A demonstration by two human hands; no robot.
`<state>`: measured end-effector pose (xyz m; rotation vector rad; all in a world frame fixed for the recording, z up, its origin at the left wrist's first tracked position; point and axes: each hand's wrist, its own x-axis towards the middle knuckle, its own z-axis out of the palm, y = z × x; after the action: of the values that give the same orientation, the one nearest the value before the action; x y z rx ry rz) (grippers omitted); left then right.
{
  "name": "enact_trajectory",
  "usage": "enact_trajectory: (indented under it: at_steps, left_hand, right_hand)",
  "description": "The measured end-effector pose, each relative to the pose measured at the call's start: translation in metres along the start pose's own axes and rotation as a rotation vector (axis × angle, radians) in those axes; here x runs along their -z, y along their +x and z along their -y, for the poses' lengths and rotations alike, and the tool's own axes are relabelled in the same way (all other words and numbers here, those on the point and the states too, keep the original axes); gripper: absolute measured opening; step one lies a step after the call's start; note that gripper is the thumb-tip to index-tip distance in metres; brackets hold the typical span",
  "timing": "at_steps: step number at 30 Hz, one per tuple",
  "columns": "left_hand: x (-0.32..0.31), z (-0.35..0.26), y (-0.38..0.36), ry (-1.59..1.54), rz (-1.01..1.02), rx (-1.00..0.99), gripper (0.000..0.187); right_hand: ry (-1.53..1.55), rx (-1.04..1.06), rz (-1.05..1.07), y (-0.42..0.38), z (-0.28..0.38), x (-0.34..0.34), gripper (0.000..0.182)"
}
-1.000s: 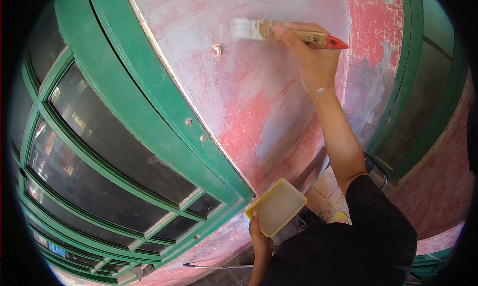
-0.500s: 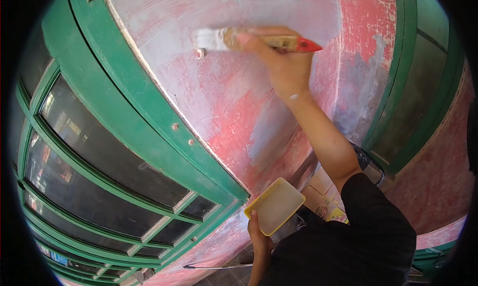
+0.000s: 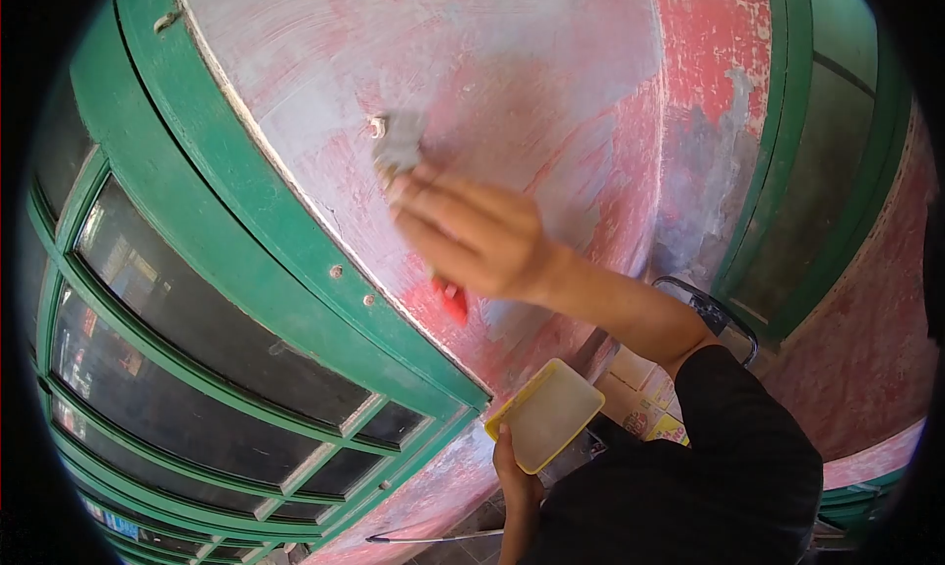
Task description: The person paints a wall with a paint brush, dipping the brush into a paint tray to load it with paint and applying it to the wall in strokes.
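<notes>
Patchy pink-grey wall (image 3: 551,53) behind your right hand (image 3: 477,235), green window frame (image 3: 241,176) left of it. Raised, that hand grips a blurred paintbrush (image 3: 399,144), head up; below, your left hand (image 3: 514,464) holds a yellow-rimmed tray (image 3: 553,419).

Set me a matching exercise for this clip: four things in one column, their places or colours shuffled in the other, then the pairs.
1. Paintbrush
2. Shallow rectangular container
3. Window frame
4. Short sleeve

A. Black, on the upper part of the raised arm
B. Green, at the left of the view
C. Held in the right hand, up at the wall
D. Yellow-rimmed, held low in the left hand

Pairs: 1-C, 2-D, 3-B, 4-A
</notes>
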<state>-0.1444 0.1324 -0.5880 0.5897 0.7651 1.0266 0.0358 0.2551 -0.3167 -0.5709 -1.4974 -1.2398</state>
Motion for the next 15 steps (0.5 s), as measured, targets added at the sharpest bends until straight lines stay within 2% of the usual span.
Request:
enact_trajectory:
  at_steps: [3, 5, 6, 8, 9, 11, 14, 15]
  left_hand:
    - [-0.003, 0.001, 0.0, 0.018, -0.01, -0.004, 0.048]
    - [-0.003, 0.002, 0.001, -0.002, 0.005, -0.009, 0.048]
    - [-0.004, 0.0, 0.002, -0.003, 0.006, -0.013, 0.048]
    - [-0.007, -0.002, 0.001, -0.002, 0.003, -0.012, 0.048]
    - [-0.006, -0.001, 0.0, -0.004, -0.004, -0.009, 0.048]
    - [-0.002, 0.001, 0.0, 0.018, -0.015, -0.021, 0.047]
    - [-0.006, -0.003, -0.001, -0.016, 0.007, -0.021, 0.047]
    - [-0.005, -0.003, -0.002, -0.017, 0.002, -0.025, 0.047]
  right_hand:
    - [0.052, 0.039, 0.034, -0.005, 0.023, 0.004, 0.016]
    - [0.414, -0.082, 0.011, -0.006, 0.026, 0.012, 0.014]
    - [0.416, -0.079, 0.008, -0.002, 0.023, 0.018, 0.014]
    - [0.68, -0.614, 0.007, 0.009, 0.014, 0.031, 0.012]
    - [0.752, -0.815, -0.045, 0.004, 0.0, 0.016, 0.008]
    - [0.936, -1.075, -0.145, 0.011, -0.029, 0.014, 0.012]
    - [0.854, -1.116, -0.23, 0.013, -0.062, 0.019, 0.013]
    - [0.677, -1.073, -0.381, 0.016, -0.063, 0.022, 0.011]
